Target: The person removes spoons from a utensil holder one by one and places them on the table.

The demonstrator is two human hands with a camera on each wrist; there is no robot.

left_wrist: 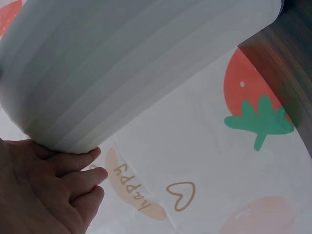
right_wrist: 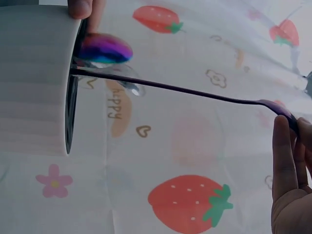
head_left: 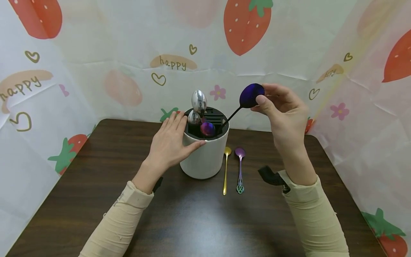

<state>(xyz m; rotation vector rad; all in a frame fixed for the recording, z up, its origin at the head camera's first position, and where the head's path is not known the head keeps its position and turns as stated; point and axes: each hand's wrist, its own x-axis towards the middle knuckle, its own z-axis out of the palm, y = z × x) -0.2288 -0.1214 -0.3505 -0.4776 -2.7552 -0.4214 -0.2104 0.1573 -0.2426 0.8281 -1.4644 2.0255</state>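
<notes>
A white cylindrical utensil holder (head_left: pixel 203 160) with a black slotted top stands upright on the table. My left hand (head_left: pixel 170 141) rests against its left side with straight, spread fingers, the thumb across the front rim. In my right hand (head_left: pixel 285 112), thumb and fingers pinch the bowl of a dark purple spoon (head_left: pixel 248 98). That spoon slants, its thin handle (right_wrist: pixel 180 88) running down into the right part of the holder, where the end is hidden. Two silver spoons (head_left: pixel 199 101) and a purple-blue spoon (head_left: pixel 208 129) stand bowl up in the holder's left part.
A gold spoon (head_left: pixel 226 171) and a purple spoon (head_left: pixel 240 169) with an ornate handle lie on the dark wooden table (head_left: pixel 205 221), right of the holder. Behind and at both sides hangs a white cloth (head_left: pixel 128 43) printed with strawberries and hearts.
</notes>
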